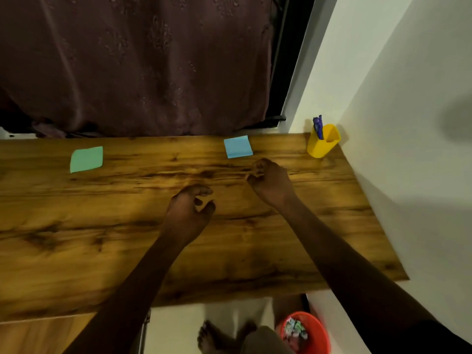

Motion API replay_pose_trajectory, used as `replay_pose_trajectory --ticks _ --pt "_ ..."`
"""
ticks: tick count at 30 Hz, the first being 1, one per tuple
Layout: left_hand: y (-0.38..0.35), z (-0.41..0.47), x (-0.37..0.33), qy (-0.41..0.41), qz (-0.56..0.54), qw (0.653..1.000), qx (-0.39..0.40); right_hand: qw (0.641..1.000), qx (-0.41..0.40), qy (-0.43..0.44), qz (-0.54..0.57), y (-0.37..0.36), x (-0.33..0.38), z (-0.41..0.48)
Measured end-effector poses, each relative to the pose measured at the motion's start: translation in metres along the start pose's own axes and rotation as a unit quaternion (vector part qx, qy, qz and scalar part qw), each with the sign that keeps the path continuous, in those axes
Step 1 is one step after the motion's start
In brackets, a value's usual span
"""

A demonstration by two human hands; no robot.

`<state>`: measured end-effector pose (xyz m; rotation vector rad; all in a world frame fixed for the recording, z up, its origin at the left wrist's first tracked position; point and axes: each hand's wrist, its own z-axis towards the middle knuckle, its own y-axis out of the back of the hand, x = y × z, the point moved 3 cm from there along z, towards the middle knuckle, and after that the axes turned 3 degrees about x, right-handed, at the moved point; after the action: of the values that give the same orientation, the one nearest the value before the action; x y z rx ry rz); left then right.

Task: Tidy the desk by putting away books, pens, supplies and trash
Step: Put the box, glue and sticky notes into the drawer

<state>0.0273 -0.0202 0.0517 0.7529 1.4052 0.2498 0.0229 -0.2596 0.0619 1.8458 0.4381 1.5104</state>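
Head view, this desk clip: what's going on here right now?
A person is at a wooden desk with both bare hands over it. The left hand hovers mid-desk, fingers loosely curled, holding nothing. The right hand is curled just in front of the blue sticky pad; whether it holds anything is unclear. A green sticky pad lies far left. Blue pens stand in the yellow cup at the back right corner, and a red bin on the floor holds crumpled trash.

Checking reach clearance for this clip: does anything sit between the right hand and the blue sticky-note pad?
Nothing visible does. Only bare desk separates the right hand from the blue sticky-note pad; the yellow pen cup stands off to the right.
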Motion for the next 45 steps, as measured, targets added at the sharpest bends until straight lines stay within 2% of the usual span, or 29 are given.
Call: replay_pose_trajectory --ticks 4,12,18,25,28,30,35,39,42,45 --pt "-0.005 0.027 0.000 0.017 0.013 1.000 -0.010 0.999 0.014 -0.014 -0.030 -0.003 -0.016 0.070" --pt "-0.012 0.069 0.014 0.067 0.037 0.996 -0.046 0.990 0.080 0.016 -0.119 -0.031 -0.034 0.195" --pt "-0.009 0.078 0.034 0.098 0.043 0.992 -0.066 0.977 0.140 -0.002 -0.162 -0.047 -0.048 0.241" --pt "0.012 0.092 0.066 0.117 0.044 0.990 -0.070 0.965 0.159 -0.031 -0.204 -0.065 -0.058 0.251" --pt "0.028 0.103 0.076 0.115 0.048 0.990 -0.067 0.970 0.157 -0.028 -0.184 -0.070 -0.052 0.235" --pt "0.044 0.110 0.083 0.116 0.048 0.990 -0.064 0.979 0.155 -0.007 -0.131 -0.075 -0.041 0.221" --pt "0.095 0.121 0.112 0.120 0.047 0.988 -0.090 0.984 0.171 0.036 -0.038 -0.098 0.016 0.173" --pt "0.145 0.129 0.159 0.170 0.041 0.973 -0.148 0.979 0.195 0.055 0.030 -0.129 0.070 0.143" --pt "0.183 0.133 0.202 0.212 0.033 0.950 -0.228 0.979 0.184 0.077 0.045 -0.155 0.103 0.130" --pt "0.215 0.143 0.240 0.249 0.040 0.929 -0.270 0.977 0.187 0.075 0.073 -0.175 0.131 0.121"
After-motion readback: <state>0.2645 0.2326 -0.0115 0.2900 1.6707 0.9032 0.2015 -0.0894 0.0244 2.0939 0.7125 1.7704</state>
